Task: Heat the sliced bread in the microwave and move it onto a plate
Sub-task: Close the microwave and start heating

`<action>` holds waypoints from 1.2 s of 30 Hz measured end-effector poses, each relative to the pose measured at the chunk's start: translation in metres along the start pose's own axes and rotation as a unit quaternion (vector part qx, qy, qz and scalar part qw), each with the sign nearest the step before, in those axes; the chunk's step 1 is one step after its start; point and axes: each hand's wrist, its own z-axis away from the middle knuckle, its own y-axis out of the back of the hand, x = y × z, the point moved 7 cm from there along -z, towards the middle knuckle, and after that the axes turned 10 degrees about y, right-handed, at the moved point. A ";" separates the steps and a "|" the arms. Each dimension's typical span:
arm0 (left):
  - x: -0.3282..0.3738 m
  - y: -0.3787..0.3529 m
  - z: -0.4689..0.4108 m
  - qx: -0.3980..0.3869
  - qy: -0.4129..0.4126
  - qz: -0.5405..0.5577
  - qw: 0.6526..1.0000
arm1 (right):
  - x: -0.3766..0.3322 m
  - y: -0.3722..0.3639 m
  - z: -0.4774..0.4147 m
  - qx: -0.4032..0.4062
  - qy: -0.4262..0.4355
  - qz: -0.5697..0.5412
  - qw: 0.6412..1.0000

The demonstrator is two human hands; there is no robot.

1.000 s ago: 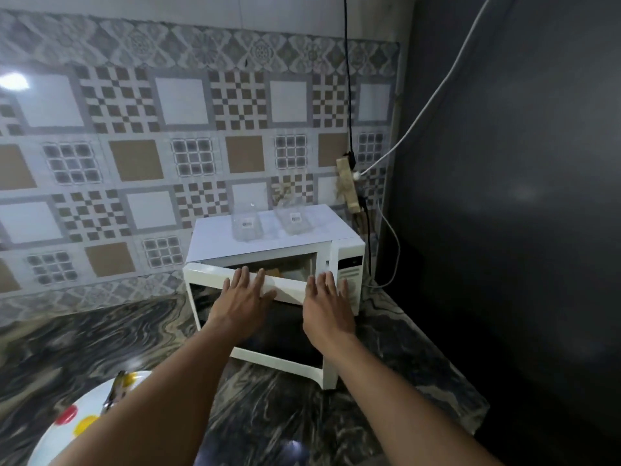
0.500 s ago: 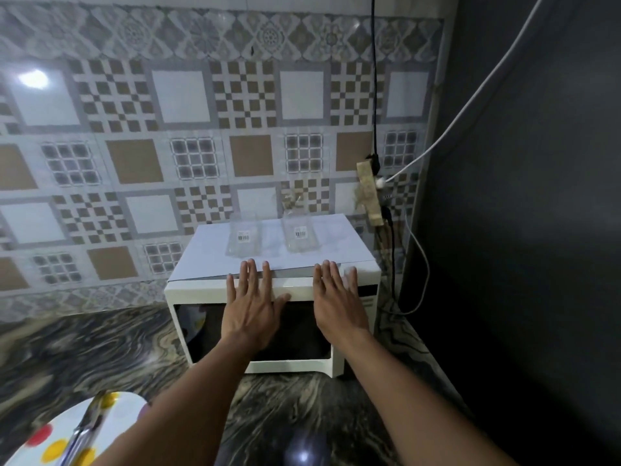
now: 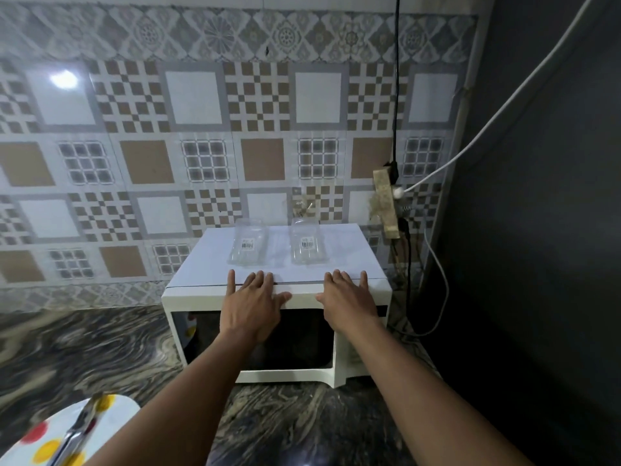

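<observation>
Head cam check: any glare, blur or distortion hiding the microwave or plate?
Head view: lamp glare lies on the wall tiles, clear of the microwave; its dark door window shows only reflections; the plate and tongs at lower left are blurred; the frame edges bow.

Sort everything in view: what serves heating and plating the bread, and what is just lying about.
For the job: microwave with left hand and right hand flat on its door; spotted plate; metal utensil on it.
Lying about: clear containers on the microwave; power strip; white cable.
</observation>
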 end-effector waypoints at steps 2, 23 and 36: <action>0.000 0.001 0.000 -0.007 -0.002 -0.007 1.000 | 0.002 -0.002 -0.003 -0.011 0.012 0.003 1.000; -0.001 -0.004 -0.009 0.005 -0.025 0.003 1.000 | 0.006 0.006 -0.008 0.024 -0.002 0.013 1.000; 0.031 -0.035 0.048 0.066 0.078 0.133 0.986 | 0.001 -0.036 0.056 0.116 0.000 -0.026 0.993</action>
